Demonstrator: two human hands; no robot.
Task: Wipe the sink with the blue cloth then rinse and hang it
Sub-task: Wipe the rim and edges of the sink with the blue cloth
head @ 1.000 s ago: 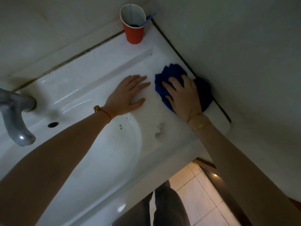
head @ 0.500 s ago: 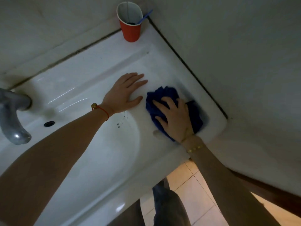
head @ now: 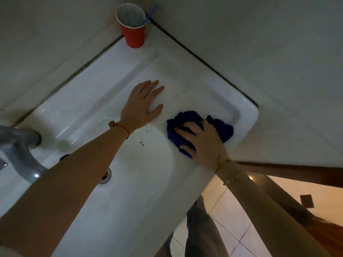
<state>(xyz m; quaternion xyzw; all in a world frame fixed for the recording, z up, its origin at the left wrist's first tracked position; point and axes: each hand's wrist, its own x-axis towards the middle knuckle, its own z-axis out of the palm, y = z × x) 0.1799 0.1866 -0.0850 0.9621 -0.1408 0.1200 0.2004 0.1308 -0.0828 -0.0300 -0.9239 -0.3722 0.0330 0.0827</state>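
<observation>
A white ceramic sink (head: 185,80) fills the middle of the view, set into a corner between two walls. The blue cloth (head: 185,119) lies bunched on the sink's right ledge near its front corner. My right hand (head: 204,143) presses flat on the cloth, fingers spread over it. My left hand (head: 141,106) rests flat on the ledge just left of the cloth, fingers straight, holding nothing. Part of the cloth is hidden under my right hand.
A red paper cup (head: 132,26) with a blue stick in it stands at the sink's back corner. A grey tap (head: 20,154) curves over the basin at the left, above the drain (head: 105,175). Tiled floor (head: 232,219) shows below the sink's front edge.
My right hand has slid the blue cloth along the right ledge, away from the back wall toward the front corner. My left hand has stayed flat on the ledge.
</observation>
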